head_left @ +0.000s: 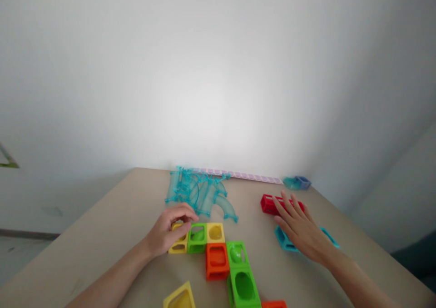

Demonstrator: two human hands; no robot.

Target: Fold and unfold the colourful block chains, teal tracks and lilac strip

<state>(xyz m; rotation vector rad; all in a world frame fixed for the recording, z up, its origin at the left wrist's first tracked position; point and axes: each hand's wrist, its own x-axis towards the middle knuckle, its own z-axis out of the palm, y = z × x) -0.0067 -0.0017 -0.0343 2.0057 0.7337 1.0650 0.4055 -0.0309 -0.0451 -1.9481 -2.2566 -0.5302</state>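
My left hand is closed on a yellow cube block, thumb at its near top edge and curled fingers at the far side. That block touches a green cube block, which sits beside another yellow block. An orange block and two green blocks continue the row toward me. With fingers spread, my right hand hovers or rests over a red block and a blue block, covering parts of both; contact cannot be made out.
Clear teal track pieces lie piled at the back of the table. A purple patterned strip runs along the wall. A dark blue piece stands at the back right. Near me are a loose yellow block and an orange piece.
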